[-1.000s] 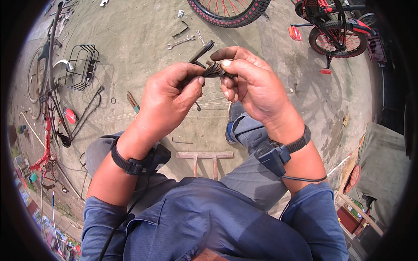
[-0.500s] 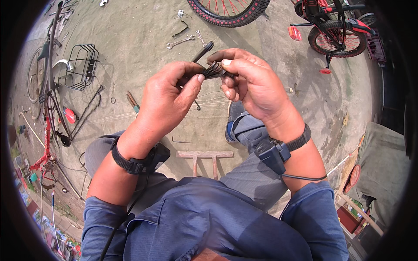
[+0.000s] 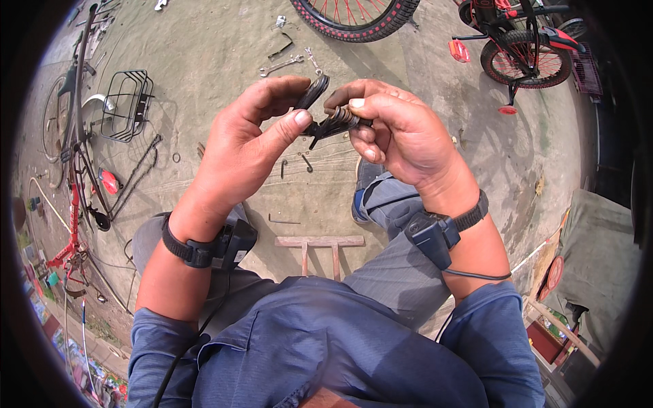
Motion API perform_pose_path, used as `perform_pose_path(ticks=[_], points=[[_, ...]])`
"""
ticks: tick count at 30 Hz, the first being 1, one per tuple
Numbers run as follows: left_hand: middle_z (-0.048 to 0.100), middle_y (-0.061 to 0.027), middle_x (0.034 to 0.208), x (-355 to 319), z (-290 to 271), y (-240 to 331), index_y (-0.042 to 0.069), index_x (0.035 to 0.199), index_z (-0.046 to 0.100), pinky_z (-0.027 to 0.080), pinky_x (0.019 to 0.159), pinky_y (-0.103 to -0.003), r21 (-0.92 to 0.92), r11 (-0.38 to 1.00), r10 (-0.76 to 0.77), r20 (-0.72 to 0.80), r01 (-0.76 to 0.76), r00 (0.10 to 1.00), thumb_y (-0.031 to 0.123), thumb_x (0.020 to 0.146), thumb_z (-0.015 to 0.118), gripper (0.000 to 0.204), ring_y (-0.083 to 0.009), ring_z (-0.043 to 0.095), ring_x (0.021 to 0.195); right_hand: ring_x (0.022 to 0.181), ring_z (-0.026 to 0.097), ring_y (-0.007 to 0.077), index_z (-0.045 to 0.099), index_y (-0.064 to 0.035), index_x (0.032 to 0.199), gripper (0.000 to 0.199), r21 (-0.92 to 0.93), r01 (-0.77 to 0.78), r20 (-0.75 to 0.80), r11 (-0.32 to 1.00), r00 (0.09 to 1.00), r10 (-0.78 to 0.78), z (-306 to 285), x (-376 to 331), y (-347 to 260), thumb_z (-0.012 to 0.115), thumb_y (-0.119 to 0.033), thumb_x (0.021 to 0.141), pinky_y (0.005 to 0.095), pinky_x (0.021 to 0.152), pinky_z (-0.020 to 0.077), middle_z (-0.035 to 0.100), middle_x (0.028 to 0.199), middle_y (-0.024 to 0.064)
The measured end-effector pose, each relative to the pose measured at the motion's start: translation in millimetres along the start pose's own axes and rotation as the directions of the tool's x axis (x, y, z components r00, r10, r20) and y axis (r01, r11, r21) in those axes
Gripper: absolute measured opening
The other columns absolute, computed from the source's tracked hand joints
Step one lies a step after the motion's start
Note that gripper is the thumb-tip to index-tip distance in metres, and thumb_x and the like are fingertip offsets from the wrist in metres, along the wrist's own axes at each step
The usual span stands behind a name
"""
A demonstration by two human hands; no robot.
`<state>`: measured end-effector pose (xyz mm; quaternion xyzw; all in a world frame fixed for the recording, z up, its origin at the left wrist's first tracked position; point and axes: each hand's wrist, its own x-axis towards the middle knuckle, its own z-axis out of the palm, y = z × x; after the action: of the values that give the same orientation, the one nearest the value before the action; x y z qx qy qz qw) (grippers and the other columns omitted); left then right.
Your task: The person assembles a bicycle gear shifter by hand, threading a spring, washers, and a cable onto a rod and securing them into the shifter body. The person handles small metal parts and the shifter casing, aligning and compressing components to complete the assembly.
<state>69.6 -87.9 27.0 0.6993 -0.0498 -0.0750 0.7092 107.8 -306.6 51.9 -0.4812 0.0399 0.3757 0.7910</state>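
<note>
In front of me, above the ground, I hold a dark metal part with a coil spring [image 3: 342,117] and a rounded black arm sticking up at its left. My left hand [image 3: 238,132] is closed on the left side, thumb on the part and fingers behind the arm. At the other end my right hand [image 3: 401,129] pinches the coil between thumb and fingers. Both sets of fingertips are smeared dark. Part of the piece is hidden by the fingers, so its exact kind cannot be told.
Wrenches [image 3: 282,66] and a hex key [image 3: 283,219] lie on the ground. A wire basket [image 3: 127,105] and a bicycle frame [image 3: 73,129] are at left. A black wheel [image 3: 357,30] and a small red-black bicycle [image 3: 524,58] stand at the far right. A wooden stool [image 3: 320,241] is between my legs.
My left hand has shifted slightly left and loosened, fingers lifting so more of the black arm and spring shows. A small hook-shaped piece on the ground has come into view below the hands.
</note>
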Motion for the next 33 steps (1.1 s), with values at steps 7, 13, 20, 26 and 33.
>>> perform_pose_path(ticks=[7,13,20,26,33], points=[[0.066,-0.0054,0.111,-2,-3,5,-0.002,0.126,0.057,0.051,0.092,-0.028,-0.242,0.955,-0.142,0.134,0.171,0.981,0.010,0.091,0.074,0.041,-0.0120,0.062,0.102,0.058,0.053,0.0055,0.068,0.0015,0.106,0.021,0.026,-0.033,0.028,0.999,0.999,0.033,4,3,10,0.057,-0.011,0.094,0.0206,0.047,0.0402,0.064,0.081,0.0017],[0.066,-0.0039,0.107,-4,-5,5,-0.002,0.122,0.059,0.052,0.088,-0.027,-0.325,0.924,-0.167,0.132,0.202,0.977,0.009,0.090,0.075,0.037,-0.0102,0.062,0.098,0.060,0.053,0.0056,0.068,0.0013,0.109,0.023,0.028,-0.035,0.047,0.999,0.998,0.033,5,3,11,0.058,-0.014,0.095,0.0211,0.049,0.0413,0.064,0.082,0.0013],[0.068,-0.0037,0.105,-5,-4,5,-0.001,0.119,0.062,0.051,0.087,-0.025,-0.349,0.921,-0.148,0.093,0.171,0.985,0.011,0.092,0.074,0.033,-0.0100,0.063,0.096,0.061,0.054,0.0059,0.068,0.0012,0.111,0.025,0.090,-0.014,0.096,0.996,0.995,0.005,4,5,13,0.059,-0.016,0.095,0.0219,0.050,0.0430,0.064,0.083,0.0008],[0.068,-0.0043,0.106,-7,-3,3,-0.002,0.122,0.062,0.051,0.087,-0.026,-0.343,0.925,-0.150,0.070,0.165,0.986,0.012,0.092,0.073,0.035,-0.0098,0.063,0.097,0.059,0.053,0.0057,0.068,-0.0012,0.111,0.023,0.003,0.025,0.115,1.000,0.993,-0.025,4,6,15,0.064,-0.017,0.094,0.0213,0.050,0.0424,0.064,0.081,-0.0005],[0.068,-0.0052,0.107,-8,-2,2,-0.003,0.123,0.062,0.052,0.087,-0.026,-0.326,0.933,-0.149,0.046,0.156,0.988,0.012,0.093,0.073,0.036,-0.0103,0.063,0.097,0.061,0.052,0.0039,0.067,-0.0029,0.111,0.026,-0.116,0.068,0.126,0.991,0.991,-0.053,4,3,13,0.073,-0.015,0.089,0.0200,0.053,0.0418,0.064,0.082,-0.0007]])
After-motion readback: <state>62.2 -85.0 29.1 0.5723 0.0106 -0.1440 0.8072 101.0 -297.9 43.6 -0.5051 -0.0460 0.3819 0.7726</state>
